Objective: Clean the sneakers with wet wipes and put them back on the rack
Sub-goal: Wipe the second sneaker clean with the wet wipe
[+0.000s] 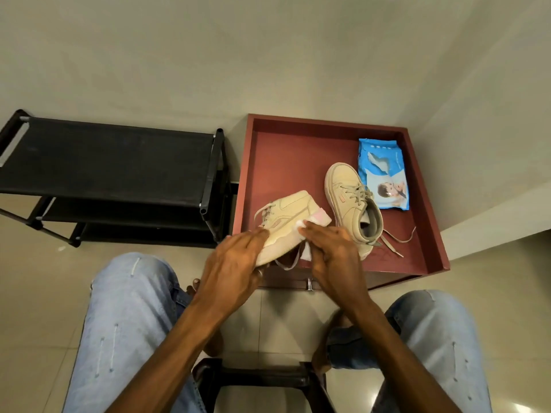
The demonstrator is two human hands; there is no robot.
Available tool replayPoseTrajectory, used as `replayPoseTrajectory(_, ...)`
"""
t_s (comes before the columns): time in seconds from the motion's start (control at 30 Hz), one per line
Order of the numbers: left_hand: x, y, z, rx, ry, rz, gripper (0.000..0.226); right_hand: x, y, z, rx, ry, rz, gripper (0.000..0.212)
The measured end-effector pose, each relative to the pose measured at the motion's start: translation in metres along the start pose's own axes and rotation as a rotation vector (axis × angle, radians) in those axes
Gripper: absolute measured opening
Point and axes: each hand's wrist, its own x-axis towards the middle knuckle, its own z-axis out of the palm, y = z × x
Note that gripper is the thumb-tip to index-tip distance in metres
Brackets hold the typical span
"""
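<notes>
denim knees (125,308) flank left hand (232,263) gripping sneaker (286,219), right hand (331,251) holding wipe (307,252)

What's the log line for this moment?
step: wiping | left hand: holds sneaker | right hand: holds wet wipe against its heel | second sneaker: on red tray beside wipes pack

Beige sneakers (343,198); blue wipes pack (384,174); black rack (113,162); maroon table (283,162).

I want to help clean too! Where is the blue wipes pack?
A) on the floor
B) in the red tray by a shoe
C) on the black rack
B: the blue wipes pack lies in the red tray, beside the sneaker resting there.
</notes>
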Motion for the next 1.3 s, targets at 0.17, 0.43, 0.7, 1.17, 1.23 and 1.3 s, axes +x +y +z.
replayPoseTrajectory(0.17, -0.01, -0.02, -0.012, 0.034, -0.02, -0.02, 0.08, -0.02, -0.029, 0.011, 0.077, -0.035, -0.092, 0.037)
replayPoseTrajectory(0.43, -0.008, -0.026, -0.015, -0.009, -0.002, 0.023, 0.077, 0.001, 0.01, 0.009, 0.144, 0.162, 0.26, 0.032)
replayPoseTrajectory(0.7, -0.009, -0.028, -0.014, -0.01, 0.016, 0.067, 0.08, -0.012, -0.007, 0.011, 0.034, 0.065, 0.039, 0.039)
replayPoseTrajectory(1.17, -0.008, -0.045, -0.034, -0.066, 0.151, 0.276, 0.05, 0.015, 0.001, -0.017, 0.509, 0.098, 0.625, 0.031)
replayPoseTrajectory(1.23, -0.007, -0.046, -0.035, -0.077, 0.177, 0.295, 0.047, 0.017, -0.001, -0.018, 0.796, 0.104, 0.731, 0.028)
replayPoseTrajectory(1.3, -0.006, -0.046, -0.036, -0.074, 0.195, 0.309, 0.047, 0.02, -0.003, -0.02, 1.067, 0.119, 0.839, 0.028)
